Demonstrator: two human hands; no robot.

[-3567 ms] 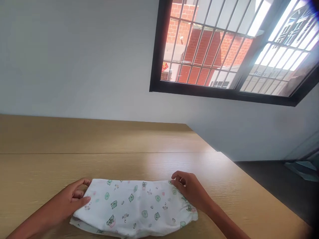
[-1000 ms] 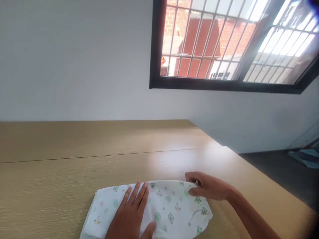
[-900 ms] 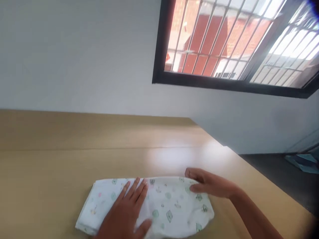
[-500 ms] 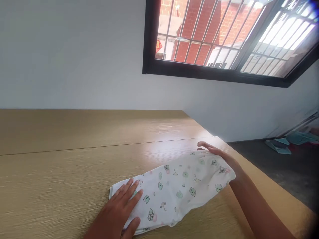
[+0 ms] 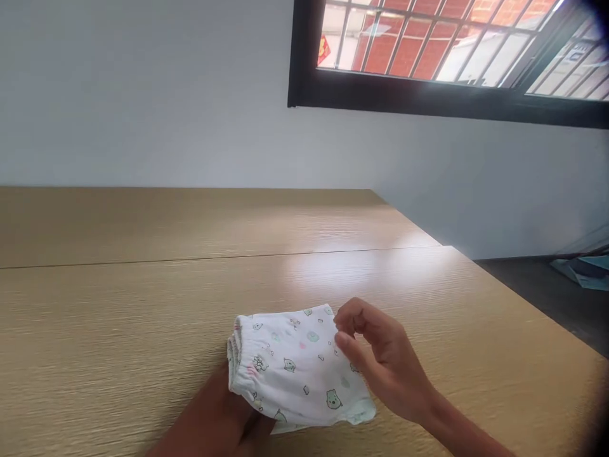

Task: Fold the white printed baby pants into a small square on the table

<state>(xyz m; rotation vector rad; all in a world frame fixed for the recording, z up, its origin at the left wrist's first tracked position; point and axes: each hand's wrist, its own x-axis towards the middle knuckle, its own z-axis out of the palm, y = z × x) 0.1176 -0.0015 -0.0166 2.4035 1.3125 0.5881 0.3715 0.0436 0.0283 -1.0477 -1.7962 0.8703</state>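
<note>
On a wooden table, white printed shorts lie at six o'clock, apparently folded small. The right hand curves above them, fingers loosely bent, pinching nothing; the left hand's fingers are mostly hidden, so their state cannot be told.

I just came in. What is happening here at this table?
A person is handling a folded white garment with small green animal prints and an elastic waistband, which lies on a light wooden table. Their left hand lies against the garment's lower left edge. Their right hand is raised at its right side, fingers curled, holding nothing.

Matt white cloth shorts, wood-grain tabletop (faintly glossy)
</note>
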